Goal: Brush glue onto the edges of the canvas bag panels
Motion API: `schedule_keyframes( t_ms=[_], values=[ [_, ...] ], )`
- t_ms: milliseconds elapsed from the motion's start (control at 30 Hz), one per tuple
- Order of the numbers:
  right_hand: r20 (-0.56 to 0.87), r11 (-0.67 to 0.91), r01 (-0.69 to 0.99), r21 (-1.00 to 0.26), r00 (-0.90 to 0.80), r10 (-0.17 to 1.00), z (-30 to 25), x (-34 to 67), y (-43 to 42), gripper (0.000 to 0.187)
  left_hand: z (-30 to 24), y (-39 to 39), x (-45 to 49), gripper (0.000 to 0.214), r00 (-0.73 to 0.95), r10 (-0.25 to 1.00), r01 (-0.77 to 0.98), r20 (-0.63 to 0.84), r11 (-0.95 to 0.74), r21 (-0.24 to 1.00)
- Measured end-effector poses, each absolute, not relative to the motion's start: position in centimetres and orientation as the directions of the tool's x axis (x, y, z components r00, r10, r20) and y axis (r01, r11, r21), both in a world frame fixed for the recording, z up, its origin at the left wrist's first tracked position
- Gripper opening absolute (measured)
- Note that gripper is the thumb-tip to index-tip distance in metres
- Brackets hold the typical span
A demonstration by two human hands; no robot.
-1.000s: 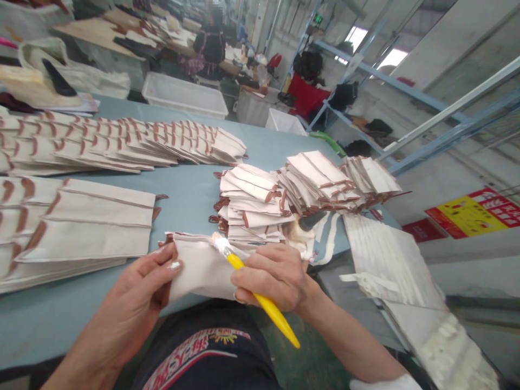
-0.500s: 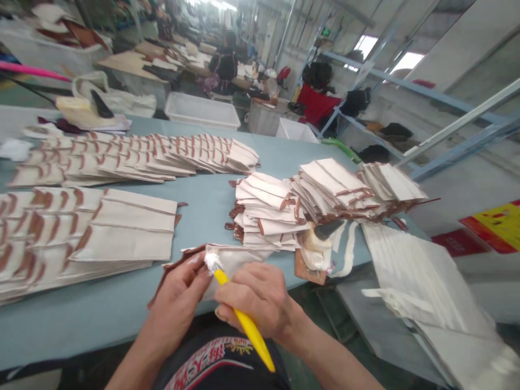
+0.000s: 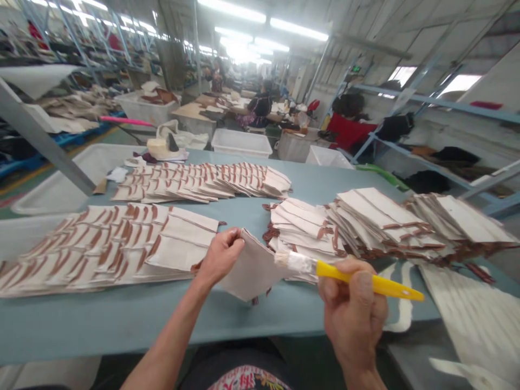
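Observation:
My left hand (image 3: 221,254) is closed on the top corner of a cream fabric piece (image 3: 254,271) and holds it up above the blue table (image 3: 122,317). My right hand (image 3: 353,311) grips a yellow-handled brush (image 3: 349,273) whose glue-whitened bristles point left, close to the piece's right edge. Just left of the raised piece lies an overlapped row of cream pieces with brown trim (image 3: 105,249). Behind the brush sits a loose pile of the same pieces (image 3: 304,227).
A second overlapped row (image 3: 203,181) lies further back on the table, and more piles (image 3: 406,222) stand to the right. White bins (image 3: 241,143) sit beyond the far edge. A metal post (image 3: 44,143) slants at left. Other people work at distant tables.
The view has tilted up. My left hand lifted the fabric piece off the table edge and moved it up and left. My right hand drew the brush off the piece, now held level.

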State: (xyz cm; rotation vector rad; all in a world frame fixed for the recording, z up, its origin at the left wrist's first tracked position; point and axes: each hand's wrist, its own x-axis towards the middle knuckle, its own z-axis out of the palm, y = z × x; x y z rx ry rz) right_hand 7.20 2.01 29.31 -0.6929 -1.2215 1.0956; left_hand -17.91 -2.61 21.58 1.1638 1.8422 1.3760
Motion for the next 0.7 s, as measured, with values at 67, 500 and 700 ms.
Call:
schedule_keyframes(
  t_ms=[67, 500, 700],
  values=[
    [0.292, 0.287, -0.273, -0.918, 0.022, 0.956, 29.1, 7.9, 2.6, 0.046, 22.9, -2.0, -20.6, 0.034, -0.447, 0.881, 0.426, 0.155, 0.057, 0.903],
    [-0.015, 0.008, -0.189, -0.982, 0.119, 0.993, 25.1, 7.3, 1.0, 0.058, 11.5, -12.0, -35.6, 0.038, -0.315, 0.888, 0.820, 0.335, 0.077, 0.568],
    [-0.112, -0.094, -0.190, -0.977, 0.087, 0.990, 24.0, 5.5, 0.4, 0.058, 6.9, -17.8, -37.8, 0.028, -0.388, 0.866, 0.882, 0.316, 0.250, 0.400]
  ],
)
